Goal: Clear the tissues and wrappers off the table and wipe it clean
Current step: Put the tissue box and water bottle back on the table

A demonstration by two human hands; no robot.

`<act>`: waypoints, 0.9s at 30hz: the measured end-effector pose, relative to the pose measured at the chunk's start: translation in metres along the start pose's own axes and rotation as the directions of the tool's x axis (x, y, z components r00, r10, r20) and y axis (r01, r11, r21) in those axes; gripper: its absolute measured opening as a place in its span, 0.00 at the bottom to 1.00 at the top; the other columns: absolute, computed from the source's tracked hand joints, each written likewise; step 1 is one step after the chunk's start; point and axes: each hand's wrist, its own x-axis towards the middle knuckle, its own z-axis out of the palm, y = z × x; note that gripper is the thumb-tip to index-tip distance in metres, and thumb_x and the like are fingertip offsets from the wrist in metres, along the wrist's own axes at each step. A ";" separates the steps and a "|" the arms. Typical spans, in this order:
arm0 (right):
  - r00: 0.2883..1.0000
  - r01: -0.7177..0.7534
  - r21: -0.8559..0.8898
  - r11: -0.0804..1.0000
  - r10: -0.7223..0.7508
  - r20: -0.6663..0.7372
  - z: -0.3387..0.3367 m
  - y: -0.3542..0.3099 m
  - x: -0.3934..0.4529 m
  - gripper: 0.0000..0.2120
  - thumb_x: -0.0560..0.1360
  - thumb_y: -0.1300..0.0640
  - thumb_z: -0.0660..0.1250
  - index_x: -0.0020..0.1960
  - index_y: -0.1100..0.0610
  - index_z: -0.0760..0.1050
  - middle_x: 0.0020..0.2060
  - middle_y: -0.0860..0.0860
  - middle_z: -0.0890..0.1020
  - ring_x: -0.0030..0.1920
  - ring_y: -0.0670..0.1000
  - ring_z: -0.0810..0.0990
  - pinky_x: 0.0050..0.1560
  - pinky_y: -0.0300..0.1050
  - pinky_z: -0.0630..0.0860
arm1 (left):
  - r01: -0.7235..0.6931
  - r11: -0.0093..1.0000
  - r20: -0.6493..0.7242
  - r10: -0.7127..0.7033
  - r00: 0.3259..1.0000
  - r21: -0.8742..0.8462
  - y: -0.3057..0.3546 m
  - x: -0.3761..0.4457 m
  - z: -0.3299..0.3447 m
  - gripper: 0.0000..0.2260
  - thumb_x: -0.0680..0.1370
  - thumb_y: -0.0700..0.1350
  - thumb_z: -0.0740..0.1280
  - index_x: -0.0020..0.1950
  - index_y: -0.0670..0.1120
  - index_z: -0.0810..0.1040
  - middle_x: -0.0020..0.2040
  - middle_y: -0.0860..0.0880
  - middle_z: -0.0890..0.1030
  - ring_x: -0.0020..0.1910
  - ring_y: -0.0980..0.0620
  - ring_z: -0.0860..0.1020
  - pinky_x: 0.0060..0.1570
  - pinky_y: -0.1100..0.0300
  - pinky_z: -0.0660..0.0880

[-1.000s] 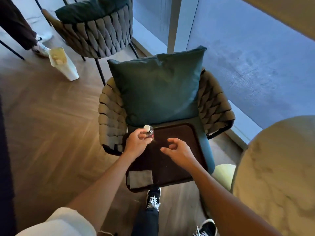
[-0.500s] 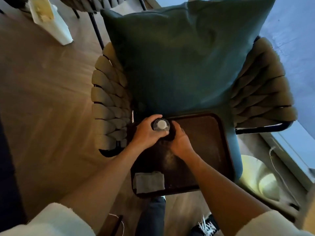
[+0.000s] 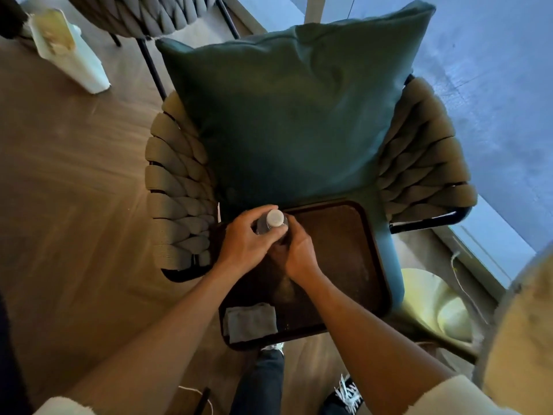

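The right hand (image 3: 299,250) has come in beside the left hand (image 3: 244,242) — both now grip the small bottle (image 3: 270,224) over the tray (image 3: 338,235), probably preparing cleaner for wiping.

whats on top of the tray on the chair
A folded grey cloth lies on the tray's near left corner. At its far left corner both hands, left and right, grip a white-capped bottle. What lies under the hands is hidden.
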 end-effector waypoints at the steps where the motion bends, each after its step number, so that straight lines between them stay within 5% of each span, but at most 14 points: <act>1: 1.000 0.013 -0.015 1.000 -0.014 -0.013 -0.004 -0.004 -0.006 0.29 0.67 0.40 0.68 0.65 0.52 0.71 0.55 0.49 0.80 0.55 0.47 0.79 0.55 0.52 0.78 | -0.009 1.000 -0.003 0.009 1.000 -0.001 0.006 -0.006 -0.001 0.19 0.71 0.51 0.75 0.61 0.57 0.78 0.60 0.56 0.79 0.59 0.58 0.76 0.61 0.52 0.76; 9: 0.987 0.096 -0.088 0.991 -0.107 -0.121 -0.046 -0.038 -0.056 0.32 0.64 0.36 0.65 0.64 0.50 0.71 0.55 0.46 0.78 0.53 0.44 0.77 0.52 0.41 0.76 | -0.116 0.993 0.007 0.116 0.993 -0.008 0.063 -0.059 0.000 0.18 0.70 0.53 0.75 0.59 0.57 0.79 0.56 0.58 0.81 0.56 0.61 0.78 0.59 0.55 0.77; 15: 0.951 0.140 -0.042 0.989 -0.146 -0.274 -0.088 -0.057 -0.110 0.28 0.64 0.38 0.71 0.60 0.46 0.72 0.52 0.43 0.78 0.51 0.43 0.77 0.51 0.48 0.78 | -0.213 0.977 0.090 0.212 0.973 0.000 0.125 -0.105 0.010 0.18 0.69 0.50 0.76 0.58 0.57 0.81 0.53 0.58 0.82 0.52 0.62 0.80 0.55 0.57 0.79; 24: 0.821 0.197 0.048 0.979 -0.138 -0.553 -0.194 -0.064 -0.218 0.20 0.68 0.49 0.75 0.58 0.44 0.74 0.50 0.42 0.81 0.50 0.43 0.81 0.49 0.47 0.80 | -0.396 0.918 0.317 0.375 0.871 0.002 0.226 -0.187 0.085 0.18 0.69 0.50 0.76 0.57 0.58 0.80 0.53 0.56 0.81 0.50 0.60 0.79 0.52 0.57 0.79; 27: 0.754 0.171 0.084 0.982 -0.076 -0.652 -0.233 -0.052 -0.261 0.22 0.66 0.45 0.75 0.59 0.45 0.75 0.50 0.42 0.82 0.50 0.42 0.81 0.51 0.44 0.80 | -0.454 0.891 0.425 0.411 0.806 -0.002 0.252 -0.215 0.129 0.19 0.68 0.51 0.77 0.57 0.58 0.79 0.52 0.56 0.81 0.50 0.59 0.79 0.52 0.57 0.78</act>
